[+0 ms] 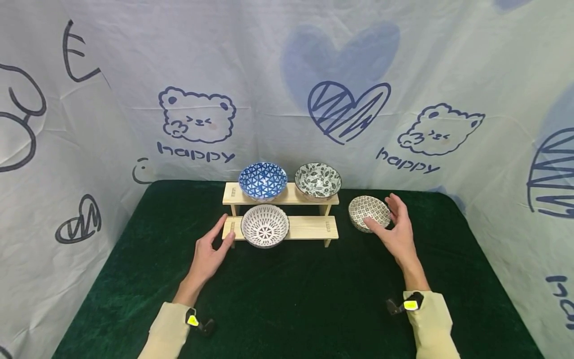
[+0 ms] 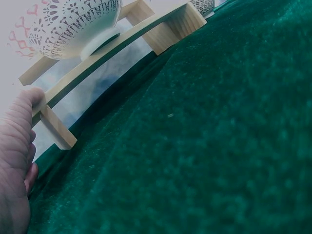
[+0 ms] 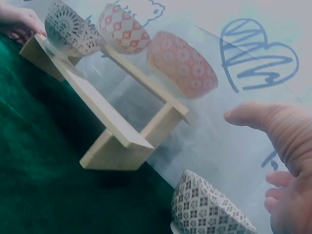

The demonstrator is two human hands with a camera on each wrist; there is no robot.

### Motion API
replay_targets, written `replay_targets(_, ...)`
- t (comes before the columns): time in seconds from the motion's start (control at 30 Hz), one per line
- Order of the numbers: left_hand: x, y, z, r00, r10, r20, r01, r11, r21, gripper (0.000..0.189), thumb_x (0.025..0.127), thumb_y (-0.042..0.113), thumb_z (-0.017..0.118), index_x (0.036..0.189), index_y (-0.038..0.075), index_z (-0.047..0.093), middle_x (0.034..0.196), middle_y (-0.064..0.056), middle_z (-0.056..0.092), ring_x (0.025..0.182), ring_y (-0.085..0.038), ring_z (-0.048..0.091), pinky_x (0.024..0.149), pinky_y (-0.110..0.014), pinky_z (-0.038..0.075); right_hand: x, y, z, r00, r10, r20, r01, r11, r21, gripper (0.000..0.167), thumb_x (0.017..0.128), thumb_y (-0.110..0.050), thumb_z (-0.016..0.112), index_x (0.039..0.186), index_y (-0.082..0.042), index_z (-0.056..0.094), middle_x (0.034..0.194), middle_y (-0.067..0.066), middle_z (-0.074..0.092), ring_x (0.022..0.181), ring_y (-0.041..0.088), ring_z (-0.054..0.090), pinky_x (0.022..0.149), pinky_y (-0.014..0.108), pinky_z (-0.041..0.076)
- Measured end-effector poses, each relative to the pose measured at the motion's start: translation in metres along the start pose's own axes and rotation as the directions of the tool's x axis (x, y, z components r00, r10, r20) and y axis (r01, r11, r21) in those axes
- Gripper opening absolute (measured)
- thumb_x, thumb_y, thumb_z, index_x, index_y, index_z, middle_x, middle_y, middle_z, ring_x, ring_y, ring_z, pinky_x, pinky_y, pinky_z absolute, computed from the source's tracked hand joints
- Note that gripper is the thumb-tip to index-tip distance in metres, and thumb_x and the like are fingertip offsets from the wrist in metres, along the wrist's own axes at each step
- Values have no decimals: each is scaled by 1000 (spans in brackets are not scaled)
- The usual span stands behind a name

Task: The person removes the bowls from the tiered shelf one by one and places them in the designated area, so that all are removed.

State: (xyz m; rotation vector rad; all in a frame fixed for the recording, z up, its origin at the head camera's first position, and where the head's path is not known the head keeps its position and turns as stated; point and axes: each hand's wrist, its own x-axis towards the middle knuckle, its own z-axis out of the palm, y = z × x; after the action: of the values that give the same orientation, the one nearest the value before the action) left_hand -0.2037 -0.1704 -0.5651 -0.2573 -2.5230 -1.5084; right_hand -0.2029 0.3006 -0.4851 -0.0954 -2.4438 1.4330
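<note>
Wooden stand (image 1: pixel 309 228), bearing three bowls (image 1: pixel 264 226): left grip (image 1: pixel 210 254) pinches its left end; right grip (image 1: pixel 398 232), parted, hovers at the small bowl (image 1: pixel 364 207) near the worktop's (image 1: pixel 291 299) back edge.

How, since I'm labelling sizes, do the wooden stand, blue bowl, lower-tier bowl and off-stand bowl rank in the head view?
1. Wooden stand
2. Blue bowl and lower-tier bowl: too alike to rank
3. Off-stand bowl, slightly smaller

Over there the person (image 1: pixel 190 286) is wearing pale yellow sleeves (image 1: pixel 165 331), and at each cuff (image 1: pixel 432 300) a small black device (image 1: pixel 394 306) is showing a bright yellow patch (image 1: pixel 410 305).
</note>
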Motion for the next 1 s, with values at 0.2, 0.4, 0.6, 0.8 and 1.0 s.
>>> replay_targets(0.2,1,-1,-1,1000,10,-9,-10,1000,6,65,104,39,65,160,13,43,163,-5,44,149,-31,43,122,-59,33,-3,-10,6,994,-37,100,36,999,11,95,92,-24,83,165,-11,24,169,17,31,156,39,28,126,61,22)
replay_targets(0.4,2,-1,1,1000,19,-21,-19,1000,20,64,105,37,64,160,10,44,162,-7,45,149,-32,44,121,-58,35,-6,-13,14,983,-59,174,58,998,12,94,92,-20,82,166,-12,24,169,16,31,156,39,27,125,63,23)
replay_targets(0.6,1,0,1,999,20,-25,-20,1000,10,64,105,35,65,159,11,44,162,-6,45,148,-31,45,121,-57,34,-9,-13,19,971,-91,222,93,996,1,92,92,-26,82,165,-13,27,168,14,34,155,38,30,124,62,25)
replay_targets(0.8,1,-3,2,999,20,-26,-20,1000,8,64,104,36,66,159,12,45,162,-4,45,148,-28,45,121,-56,35,-12,-16,24,959,-116,258,102,993,66,88,92,-21,83,163,-8,31,162,16,43,149,37,41,123,60,29)
replay_targets(1.0,1,-4,3,1000,13,-20,-13,1000,10,64,104,38,65,160,13,44,163,-3,45,149,-27,44,122,-55,35,-15,-18,30,942,-155,299,124,985,122,85,92,-16,82,161,-7,34,158,17,48,145,37,47,122,61,31)
